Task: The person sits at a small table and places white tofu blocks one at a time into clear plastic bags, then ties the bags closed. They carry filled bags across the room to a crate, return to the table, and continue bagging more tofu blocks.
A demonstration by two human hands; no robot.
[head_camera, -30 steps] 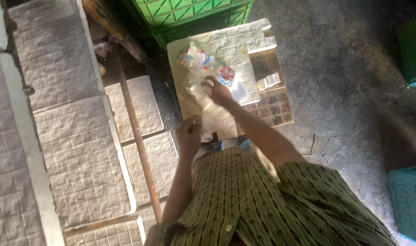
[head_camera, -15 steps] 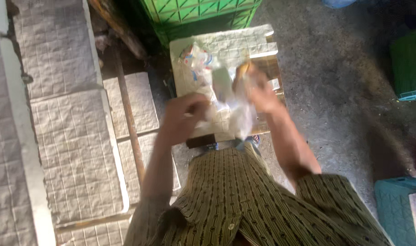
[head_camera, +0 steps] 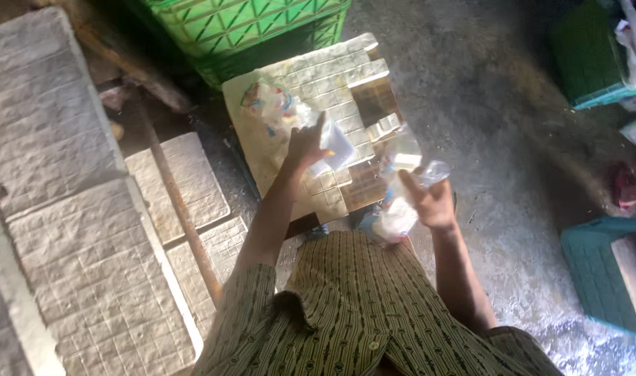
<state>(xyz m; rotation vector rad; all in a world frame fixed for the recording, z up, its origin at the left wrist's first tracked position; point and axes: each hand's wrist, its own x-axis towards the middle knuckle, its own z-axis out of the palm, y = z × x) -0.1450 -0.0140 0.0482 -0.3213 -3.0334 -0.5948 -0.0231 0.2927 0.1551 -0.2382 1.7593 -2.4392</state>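
Observation:
A wooden tray (head_camera: 374,90) holds a slab of white tofu cut into small squares (head_camera: 318,80); its right part is partly emptied. My left hand (head_camera: 305,145) reaches over the slab and holds a clear plastic bag (head_camera: 337,146) by its edge. My right hand (head_camera: 429,202) is to the right of the tray, gripping a second clear plastic bag (head_camera: 400,184) with white pieces inside. A crumpled packet of plastic bags (head_camera: 273,106) with coloured print lies on the slab's left part.
A green plastic crate (head_camera: 241,28) stands behind the tray. Large scored tofu slabs (head_camera: 74,209) lie along the left, with a rusty metal bar (head_camera: 179,209) between them. Green crates (head_camera: 589,63) and a teal one (head_camera: 603,271) sit on the wet concrete floor at right.
My hands, which were together over the tray with one bag, have separated. The right hand has drawn back to the right with a filled bag; the left now holds another bag over the slab.

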